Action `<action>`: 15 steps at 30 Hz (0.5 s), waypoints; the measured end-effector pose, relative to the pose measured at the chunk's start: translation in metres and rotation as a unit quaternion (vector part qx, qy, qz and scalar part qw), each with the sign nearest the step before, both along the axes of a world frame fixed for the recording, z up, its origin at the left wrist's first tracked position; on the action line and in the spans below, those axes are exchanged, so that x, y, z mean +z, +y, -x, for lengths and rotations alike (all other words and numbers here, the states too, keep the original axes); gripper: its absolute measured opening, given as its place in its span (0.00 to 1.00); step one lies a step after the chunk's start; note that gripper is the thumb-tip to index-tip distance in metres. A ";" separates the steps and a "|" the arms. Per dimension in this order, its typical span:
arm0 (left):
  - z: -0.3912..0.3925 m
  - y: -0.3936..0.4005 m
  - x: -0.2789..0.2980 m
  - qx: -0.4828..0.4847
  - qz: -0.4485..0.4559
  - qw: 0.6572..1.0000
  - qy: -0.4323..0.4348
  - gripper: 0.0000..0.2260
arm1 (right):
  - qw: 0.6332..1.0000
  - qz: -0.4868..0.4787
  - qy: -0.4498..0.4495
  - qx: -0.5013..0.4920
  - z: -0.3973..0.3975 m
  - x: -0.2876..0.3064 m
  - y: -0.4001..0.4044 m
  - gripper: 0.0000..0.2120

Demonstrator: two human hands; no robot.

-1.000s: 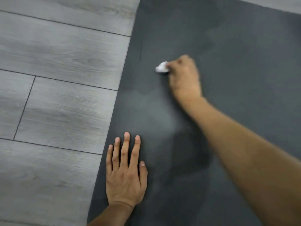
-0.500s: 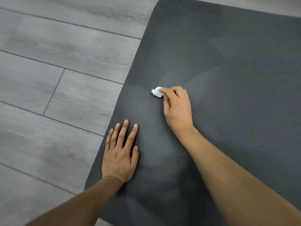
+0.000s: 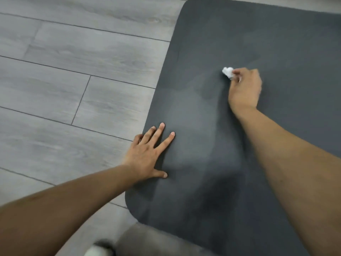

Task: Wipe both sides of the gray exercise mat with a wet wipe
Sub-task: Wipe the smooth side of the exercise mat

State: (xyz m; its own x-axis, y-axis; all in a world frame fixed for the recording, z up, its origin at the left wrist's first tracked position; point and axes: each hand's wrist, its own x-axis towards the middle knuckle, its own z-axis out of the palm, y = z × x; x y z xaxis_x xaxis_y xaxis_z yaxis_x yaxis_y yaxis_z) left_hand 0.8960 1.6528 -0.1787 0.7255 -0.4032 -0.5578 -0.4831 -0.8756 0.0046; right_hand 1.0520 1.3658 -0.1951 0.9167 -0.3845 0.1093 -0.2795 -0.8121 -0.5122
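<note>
On the left, gray plank floor [image 3: 73,89] is seen, and the gray exercise mat [image 3: 286,43] is laid flat on it, filling the right part of the view. The left hand [image 3: 147,154] is spread with fingers straight and apart, pressed palm-down at the mat's left edge, the outer fingers lying over the border toward the floor. Further right, the right hand [image 3: 244,89] is curled and pinched on a crumpled white wet wipe [image 3: 228,72], which is held against the mat's upper face.

Several risks can be judged from here. The mat may be dragged or rucked by the strokes if the bracing hand is lifted. The balled wipe covers only a narrow track, so patches may be missed; darker and paler areas are visible, though damp cannot be told from shadow. The underside could be forgotten, as only the top face is shown.

The mat's long axis appears to run from the near rounded corner up and to the right, out of frame; its far end is not seen.
</note>
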 end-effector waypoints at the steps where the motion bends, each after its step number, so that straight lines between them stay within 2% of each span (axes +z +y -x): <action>1: 0.001 0.002 -0.005 -0.003 0.014 1.000 -0.013 0.57 | 1.000 0.010 0.013 -0.017 0.002 -0.005 0.002 0.13; 3: 0.000 0.009 -0.010 -0.008 0.042 0.998 -0.040 0.56 | 1.000 0.024 0.008 -0.010 0.005 -0.015 0.033 0.13; 4: 0.000 0.013 -0.012 -0.010 0.056 0.997 -0.046 0.56 | 0.999 0.024 0.010 0.027 0.009 -0.017 0.059 0.12; 7: 0.005 0.012 -0.012 -0.006 0.067 0.997 -0.048 0.54 | 0.973 0.008 0.015 0.229 0.040 -0.014 0.150 0.11; 10: 0.003 0.011 -0.009 -0.002 0.077 0.996 -0.046 0.54 | 0.920 0.036 -0.013 0.389 0.040 -0.016 0.159 0.09; 12: 0.004 0.012 -0.010 0.004 0.079 0.996 -0.042 0.55 | 0.917 0.119 -0.023 0.380 0.010 -0.015 0.127 0.07; 15: 0.002 0.009 -0.010 0.000 0.074 0.996 -0.044 0.55 | 0.962 0.166 0.018 0.215 -0.029 -0.011 0.083 0.08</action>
State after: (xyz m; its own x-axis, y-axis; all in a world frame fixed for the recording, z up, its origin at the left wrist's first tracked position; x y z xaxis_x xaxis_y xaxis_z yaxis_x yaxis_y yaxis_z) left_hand 0.8939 1.6623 -0.1888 0.7692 -0.4757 -0.4266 -0.4870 -0.8687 0.0906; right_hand 1.0810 1.4485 -0.2066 0.9888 0.0821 0.1249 0.1063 -0.9738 -0.2010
